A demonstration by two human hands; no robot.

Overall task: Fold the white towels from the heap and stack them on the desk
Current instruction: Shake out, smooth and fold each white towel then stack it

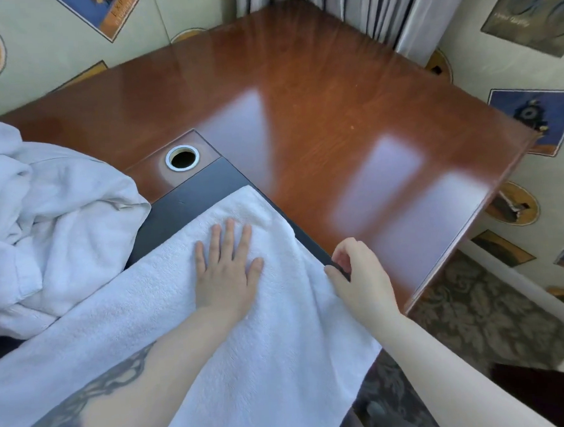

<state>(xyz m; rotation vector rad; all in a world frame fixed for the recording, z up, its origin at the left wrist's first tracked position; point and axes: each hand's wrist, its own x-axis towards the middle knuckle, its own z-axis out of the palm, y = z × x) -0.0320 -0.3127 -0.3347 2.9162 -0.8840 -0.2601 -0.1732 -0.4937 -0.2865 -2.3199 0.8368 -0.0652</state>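
Soft, limp towel (168,319) beside heap (42,211): left hand (226,276) flat, fingers straight; right hand (357,274) pinching edge; best gripped at corners.

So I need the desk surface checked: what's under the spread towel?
The spread towel lies over a dark panel set in the desk; the left hand presses it flat. Whatever else lies beneath is covered.
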